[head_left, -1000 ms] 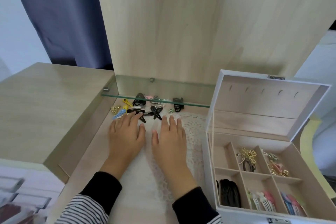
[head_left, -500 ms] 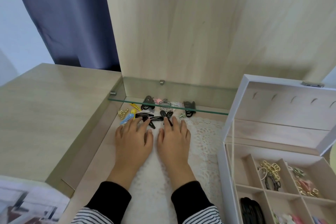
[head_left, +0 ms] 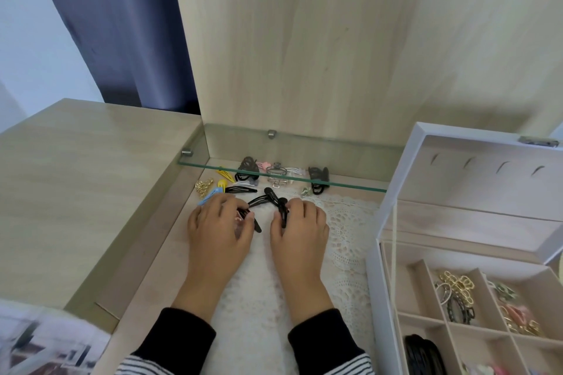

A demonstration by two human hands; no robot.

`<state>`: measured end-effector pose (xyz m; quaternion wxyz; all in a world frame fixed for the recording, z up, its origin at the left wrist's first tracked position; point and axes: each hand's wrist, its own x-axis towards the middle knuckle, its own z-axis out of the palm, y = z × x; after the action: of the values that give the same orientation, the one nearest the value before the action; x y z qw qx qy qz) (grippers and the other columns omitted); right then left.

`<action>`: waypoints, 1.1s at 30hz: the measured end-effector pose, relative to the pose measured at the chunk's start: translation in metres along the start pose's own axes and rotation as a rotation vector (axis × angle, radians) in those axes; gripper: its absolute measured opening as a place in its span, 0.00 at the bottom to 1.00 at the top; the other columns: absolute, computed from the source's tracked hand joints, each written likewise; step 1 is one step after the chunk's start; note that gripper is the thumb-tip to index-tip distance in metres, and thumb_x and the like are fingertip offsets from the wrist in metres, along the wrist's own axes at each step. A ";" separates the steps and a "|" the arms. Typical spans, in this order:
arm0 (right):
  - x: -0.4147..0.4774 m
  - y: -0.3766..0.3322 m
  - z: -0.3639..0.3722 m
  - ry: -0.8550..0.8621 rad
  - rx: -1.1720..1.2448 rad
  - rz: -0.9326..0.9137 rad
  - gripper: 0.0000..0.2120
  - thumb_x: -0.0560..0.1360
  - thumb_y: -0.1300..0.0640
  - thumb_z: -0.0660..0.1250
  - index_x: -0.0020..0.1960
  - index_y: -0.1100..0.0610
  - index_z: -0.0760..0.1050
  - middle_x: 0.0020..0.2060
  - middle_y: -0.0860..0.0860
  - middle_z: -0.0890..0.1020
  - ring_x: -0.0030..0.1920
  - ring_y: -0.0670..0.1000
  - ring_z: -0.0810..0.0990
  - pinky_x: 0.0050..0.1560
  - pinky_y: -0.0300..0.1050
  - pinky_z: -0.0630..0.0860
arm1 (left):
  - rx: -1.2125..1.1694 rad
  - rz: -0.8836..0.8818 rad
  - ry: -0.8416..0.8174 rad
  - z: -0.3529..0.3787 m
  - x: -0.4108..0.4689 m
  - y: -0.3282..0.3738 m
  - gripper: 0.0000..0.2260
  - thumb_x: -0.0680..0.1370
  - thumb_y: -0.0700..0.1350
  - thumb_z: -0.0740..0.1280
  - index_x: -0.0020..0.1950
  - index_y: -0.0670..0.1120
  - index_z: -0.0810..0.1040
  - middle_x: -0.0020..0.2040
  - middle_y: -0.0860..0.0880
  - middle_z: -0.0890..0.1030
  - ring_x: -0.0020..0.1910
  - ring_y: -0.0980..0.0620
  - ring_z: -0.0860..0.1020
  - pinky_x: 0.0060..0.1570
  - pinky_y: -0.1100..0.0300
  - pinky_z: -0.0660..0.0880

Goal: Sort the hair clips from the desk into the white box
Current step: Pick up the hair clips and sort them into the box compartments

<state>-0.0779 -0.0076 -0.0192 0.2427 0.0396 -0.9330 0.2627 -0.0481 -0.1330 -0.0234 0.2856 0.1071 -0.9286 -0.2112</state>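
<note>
Gathering black snap clips point(head_left: 264, 199) from desk point(head_left: 158, 246): left hand point(head_left: 219, 231) and right hand point(head_left: 300, 230) each pinch one, fingers curled. Risk: thin clips slip w/ weak pinch before reaching white box point(head_left: 376, 283) at right.

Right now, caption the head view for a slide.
Left hand and right hand pinch black clips beside open white box.

The light wood tabletop point(head_left: 170, 268) carries a white lace doily point(head_left: 344, 222), loose hair clips point(head_left: 240, 190) toward the back, and an open white box point(head_left: 373, 298) at right.
</note>
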 end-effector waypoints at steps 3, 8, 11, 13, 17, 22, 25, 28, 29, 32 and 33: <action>0.000 0.000 0.003 -0.008 -0.051 0.022 0.16 0.70 0.48 0.71 0.53 0.56 0.78 0.48 0.54 0.79 0.51 0.56 0.75 0.47 0.49 0.74 | 0.077 -0.072 -0.059 0.003 -0.001 0.000 0.22 0.72 0.62 0.57 0.60 0.54 0.75 0.64 0.53 0.74 0.70 0.49 0.69 0.68 0.45 0.60; -0.001 0.003 0.008 0.001 -0.074 0.030 0.12 0.70 0.52 0.72 0.49 0.57 0.79 0.50 0.55 0.78 0.51 0.56 0.76 0.48 0.50 0.74 | 0.206 -0.137 -0.168 0.006 -0.002 -0.002 0.30 0.71 0.69 0.53 0.65 0.54 0.74 0.73 0.50 0.67 0.76 0.47 0.57 0.72 0.41 0.51; -0.002 0.004 0.008 0.012 -0.046 0.031 0.10 0.69 0.54 0.72 0.47 0.57 0.79 0.49 0.55 0.79 0.52 0.57 0.76 0.48 0.50 0.74 | 0.209 -0.135 -0.165 0.005 -0.003 -0.002 0.30 0.70 0.69 0.50 0.63 0.55 0.75 0.72 0.50 0.68 0.76 0.47 0.57 0.72 0.41 0.52; -0.002 0.004 0.008 0.009 -0.027 0.038 0.09 0.69 0.55 0.71 0.47 0.57 0.79 0.50 0.55 0.78 0.52 0.56 0.75 0.48 0.50 0.74 | 0.198 -0.131 -0.165 0.004 -0.003 -0.002 0.29 0.70 0.69 0.50 0.62 0.56 0.75 0.72 0.50 0.68 0.76 0.47 0.57 0.72 0.41 0.52; -0.002 0.003 0.005 -0.001 0.021 0.047 0.07 0.69 0.58 0.69 0.47 0.57 0.78 0.48 0.53 0.78 0.52 0.55 0.74 0.49 0.48 0.73 | 0.180 -0.132 -0.159 0.004 -0.002 -0.002 0.30 0.69 0.70 0.50 0.62 0.55 0.75 0.72 0.50 0.68 0.76 0.47 0.57 0.71 0.41 0.52; -0.002 0.002 0.002 -0.017 0.046 0.051 0.05 0.69 0.58 0.68 0.45 0.56 0.77 0.45 0.52 0.77 0.50 0.54 0.73 0.48 0.47 0.73 | 0.212 -0.143 -0.144 0.004 -0.002 -0.001 0.32 0.68 0.72 0.51 0.61 0.55 0.75 0.72 0.49 0.67 0.76 0.46 0.56 0.70 0.40 0.54; -0.002 0.003 0.002 -0.019 0.059 0.050 0.04 0.69 0.58 0.68 0.44 0.56 0.77 0.44 0.51 0.78 0.50 0.53 0.73 0.47 0.47 0.73 | 0.199 -0.136 -0.145 0.004 -0.001 -0.001 0.30 0.68 0.72 0.52 0.59 0.56 0.75 0.72 0.48 0.67 0.77 0.45 0.55 0.70 0.40 0.54; -0.002 0.003 0.001 -0.013 0.071 0.047 0.03 0.69 0.58 0.68 0.42 0.56 0.77 0.42 0.51 0.78 0.49 0.53 0.73 0.46 0.47 0.73 | 0.190 -0.134 -0.153 0.004 -0.002 -0.001 0.29 0.67 0.72 0.52 0.58 0.57 0.74 0.72 0.48 0.66 0.77 0.44 0.54 0.71 0.41 0.53; -0.002 0.003 0.001 -0.011 0.074 0.045 0.03 0.69 0.58 0.68 0.42 0.56 0.77 0.42 0.51 0.78 0.48 0.53 0.73 0.46 0.47 0.73 | 0.184 -0.133 -0.150 0.004 -0.003 -0.001 0.29 0.67 0.72 0.52 0.57 0.57 0.74 0.72 0.47 0.66 0.77 0.44 0.54 0.71 0.41 0.53; -0.002 0.003 0.001 -0.002 0.099 0.046 0.03 0.69 0.58 0.68 0.42 0.56 0.76 0.41 0.50 0.78 0.48 0.53 0.73 0.45 0.47 0.73 | 0.159 -0.140 -0.145 0.005 -0.003 -0.002 0.30 0.66 0.74 0.52 0.57 0.56 0.74 0.71 0.46 0.66 0.77 0.43 0.54 0.71 0.41 0.53; -0.002 0.003 0.001 0.003 0.105 0.048 0.03 0.69 0.58 0.68 0.42 0.56 0.76 0.41 0.50 0.78 0.48 0.53 0.73 0.44 0.47 0.72 | 0.153 -0.140 -0.145 0.006 -0.003 -0.003 0.31 0.66 0.74 0.53 0.56 0.55 0.74 0.71 0.46 0.66 0.77 0.43 0.54 0.72 0.41 0.53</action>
<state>-0.0774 -0.0052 -0.0219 0.2352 0.0295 -0.9183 0.3170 -0.0489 -0.1328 -0.0305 0.1933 0.1776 -0.9504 -0.1665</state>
